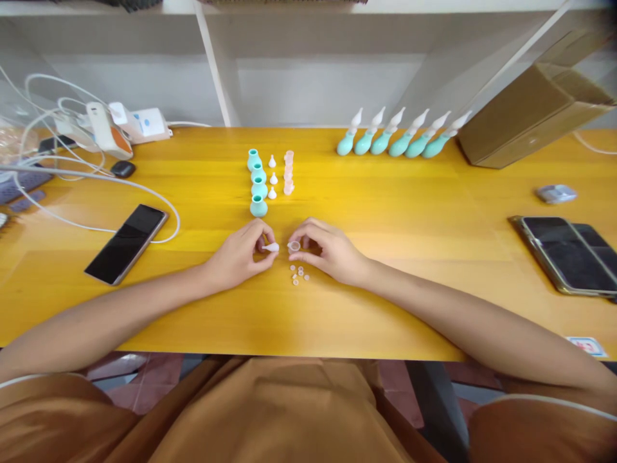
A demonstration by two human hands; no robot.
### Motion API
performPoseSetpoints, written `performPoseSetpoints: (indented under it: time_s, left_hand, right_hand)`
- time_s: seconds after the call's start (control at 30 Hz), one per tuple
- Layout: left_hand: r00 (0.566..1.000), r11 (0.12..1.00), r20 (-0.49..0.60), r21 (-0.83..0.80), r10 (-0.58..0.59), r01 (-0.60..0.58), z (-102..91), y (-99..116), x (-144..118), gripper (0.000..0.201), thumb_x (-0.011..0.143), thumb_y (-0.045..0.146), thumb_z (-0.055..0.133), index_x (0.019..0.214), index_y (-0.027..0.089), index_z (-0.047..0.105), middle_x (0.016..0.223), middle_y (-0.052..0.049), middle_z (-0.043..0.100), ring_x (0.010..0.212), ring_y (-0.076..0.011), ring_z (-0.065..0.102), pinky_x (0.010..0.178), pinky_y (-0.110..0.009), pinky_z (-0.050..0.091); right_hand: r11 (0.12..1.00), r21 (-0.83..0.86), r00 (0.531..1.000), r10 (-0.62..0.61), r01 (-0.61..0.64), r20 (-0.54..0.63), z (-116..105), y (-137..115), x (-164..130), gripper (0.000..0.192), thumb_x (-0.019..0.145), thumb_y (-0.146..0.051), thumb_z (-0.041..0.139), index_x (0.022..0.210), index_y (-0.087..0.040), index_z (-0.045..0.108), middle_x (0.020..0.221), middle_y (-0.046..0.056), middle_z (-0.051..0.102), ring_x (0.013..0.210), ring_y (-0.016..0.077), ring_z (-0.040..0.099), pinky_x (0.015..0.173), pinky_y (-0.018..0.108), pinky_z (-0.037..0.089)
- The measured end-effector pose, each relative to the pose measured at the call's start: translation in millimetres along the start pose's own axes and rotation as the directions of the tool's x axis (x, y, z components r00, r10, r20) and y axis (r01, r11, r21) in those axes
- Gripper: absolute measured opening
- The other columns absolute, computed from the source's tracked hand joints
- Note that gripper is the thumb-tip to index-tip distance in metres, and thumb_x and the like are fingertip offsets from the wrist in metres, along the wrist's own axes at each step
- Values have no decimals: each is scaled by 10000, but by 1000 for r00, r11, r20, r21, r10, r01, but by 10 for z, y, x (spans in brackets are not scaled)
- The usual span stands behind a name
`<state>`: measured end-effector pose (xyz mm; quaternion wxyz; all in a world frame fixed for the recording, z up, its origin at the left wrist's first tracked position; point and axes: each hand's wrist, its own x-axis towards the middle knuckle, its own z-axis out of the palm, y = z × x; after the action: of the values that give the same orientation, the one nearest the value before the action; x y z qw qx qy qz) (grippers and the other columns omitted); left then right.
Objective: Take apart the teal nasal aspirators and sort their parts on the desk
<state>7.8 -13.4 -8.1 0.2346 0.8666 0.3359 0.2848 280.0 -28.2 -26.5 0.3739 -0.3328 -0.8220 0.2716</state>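
My left hand (238,254) pinches a small white cone-shaped tip (271,247) just above the yellow table (395,270). My right hand (325,249) pinches a small clear ring-shaped cap (294,245), held a short gap from the tip. Several tiny clear pieces (299,274) lie on the table right below the two hands. Behind the hands stand a column of teal bulbs (258,183), a column of white tips (272,177) and a stack of clear caps (288,172). Several assembled teal bulbs with white tips (402,136) lie in a row at the back right.
A black phone (126,243) on a white cable lies at the left, with a charger and power strip (120,125) behind it. Two phones (566,254) lie at the right. A cardboard box (530,119) stands at the back right, near a small wrapped item (556,193).
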Motion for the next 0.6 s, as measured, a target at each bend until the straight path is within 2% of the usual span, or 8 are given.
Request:
performPoseSetpoints:
  time_s: [0.1, 0.2, 0.3, 0.4, 0.5, 0.53, 0.6]
  left_hand:
    - [996, 997, -32, -8, 82, -82, -8, 20, -11, 187, 992, 227, 746, 1107, 217, 598, 1014, -14, 672, 825, -144, 658, 764, -280, 572]
    - [984, 986, -62, -7, 167, -168, -26, 41, -16, 176, 1010, 208, 743, 1128, 223, 612, 1056, -35, 710, 907, -165, 698, 825, -307, 605]
    - [966, 971, -98, -2, 237, -239, -45, 56, -16, 170, 1022, 179, 739, 1136, 230, 623, 1069, -43, 738, 956, -175, 719, 863, -325, 618]
    - [955, 963, -131, -5, 266, -269, -52, 60, -18, 196, 1021, 164, 749, 1157, 234, 625, 1095, -50, 751, 1016, -186, 739, 909, -346, 626]
    - [949, 961, -158, -14, 272, -278, -51, 57, -22, 210, 1013, 166, 765, 1161, 233, 632, 1087, -47, 744, 1000, -180, 737, 882, -329, 626]
    - [947, 959, -161, -15, 277, -283, -52, 56, -23, 210, 1010, 169, 771, 1156, 233, 635, 1076, -44, 740, 981, -176, 733, 867, -320, 624]
    - [946, 955, -153, -26, 287, -294, -56, 56, -22, 211, 1007, 176, 782, 1154, 233, 642, 1065, -38, 733, 944, -166, 726, 843, -309, 624]
  right_hand:
    - [1000, 17, 1000, 6, -6, -11, 4, 20, 1, 362, 999, -507, 862, 1183, -228, 723, 1074, 65, 719, 828, 186, 641, 764, 321, 550]
    - [999, 35, 994, 14, -10, -111, -14, 9, 1, 499, 912, -610, 914, 1178, -231, 728, 1075, 67, 717, 815, 191, 628, 765, 343, 556]
    - [998, 50, 970, -15, 28, -242, -49, -21, -6, 386, 944, -591, 891, 976, -236, 742, 944, 45, 694, 767, 191, 602, 720, 350, 541]
    - [991, 38, 955, -113, 128, -275, -79, -53, -20, 305, 1006, -486, 859, 856, -245, 749, 825, 29, 670, 739, 194, 604, 679, 348, 526]
    - [968, -1, 948, -245, 250, -203, -89, -87, -37, 75, 1073, -318, 790, 1027, -261, 810, 935, 53, 738, 832, 205, 688, 743, 355, 575]
    - [958, -31, 944, -286, 285, -164, -87, -99, -43, 73, 1094, -264, 746, 1113, -271, 816, 1009, 69, 761, 904, 215, 721, 788, 362, 597]
    - [927, -117, 929, -365, 355, -70, -77, -119, -55, 232, 1111, -198, 668, 1274, -299, 799, 1186, 97, 779, 1016, 227, 750, 859, 379, 625]
